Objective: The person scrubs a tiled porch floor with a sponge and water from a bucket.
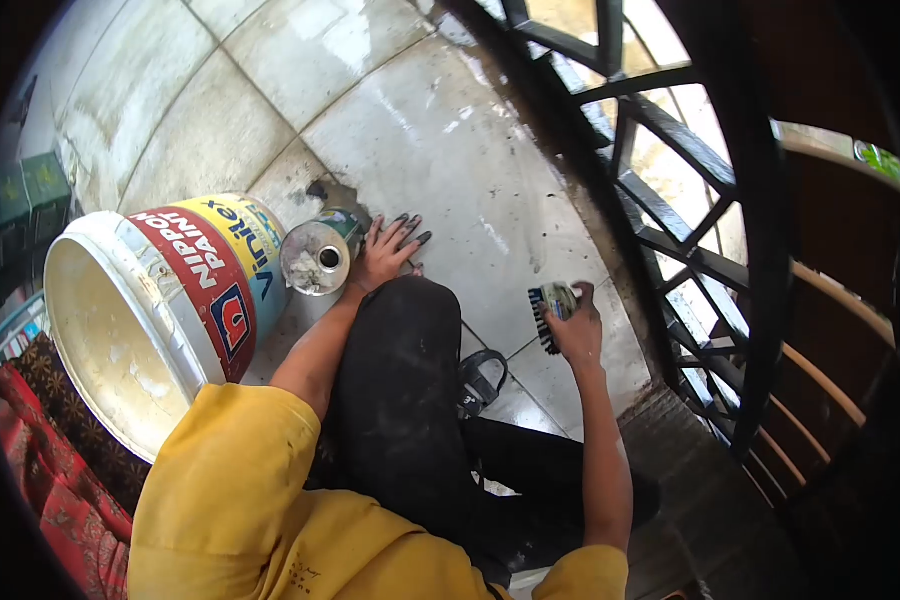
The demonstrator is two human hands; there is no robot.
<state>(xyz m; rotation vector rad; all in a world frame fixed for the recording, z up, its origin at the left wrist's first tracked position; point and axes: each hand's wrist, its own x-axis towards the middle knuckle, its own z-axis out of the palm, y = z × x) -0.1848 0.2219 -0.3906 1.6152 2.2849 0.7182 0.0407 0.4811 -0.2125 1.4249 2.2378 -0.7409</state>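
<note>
My left hand [388, 252] rests on the tiled floor [450, 150] with its fingers spread, the fingertips dark with grime. Right beside it stands a metal can [315, 256] with a round hole in its top. In my right hand [580, 328] is a scrub brush [553, 312], its dark bristles facing left. Beyond the can, a dirty grey patch [340, 195] marks the tiles. My bent knee in black trousers [400, 350] lies between my two arms.
A large paint bucket [205, 275] lies tipped on its side at the left, its mouth toward me. Black metal grillwork [660, 210] runs along the right. Below my knee is a dark sandal [482, 380]. Red patterned cloth [60, 480] hangs at lower left, near green boxes [30, 210].
</note>
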